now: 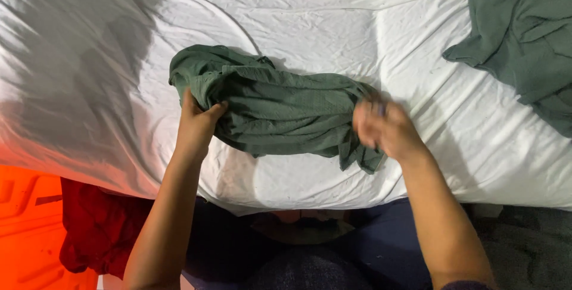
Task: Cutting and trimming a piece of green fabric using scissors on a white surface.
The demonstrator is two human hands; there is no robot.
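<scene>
- Left hand (195,124) is clamped on the near-left end of the green waffle-weave towel (280,111), thumb pressed over the top fold, fingers tucked under the bunched cloth.
- Right hand (384,129) is at the opposite end and blurred with motion; the fingers look curled around the towel's right edge, but how tight that hold is I can't tell.
- The towel lies crumpled lengthwise between the two sets of fingers, resting on the white bedsheet (333,34), with a loose corner hanging just below the right fingers.
- Judging from here, the work in hand is straightening or folding this towel: to do it well, both hands want a corner each, not a fistful, with the cloth drawn taut between them so the wrinkles drop out.
- That dangling corner under the right fingers looks like the risk; it may fold in crooked unless caught.
- Well beyond the right fingers, up and outward, a second green towel (524,34) sits heaped on the sheet.
- Below the left wrist, a red cloth (95,230) hangs beside an orange bin (27,230).
</scene>
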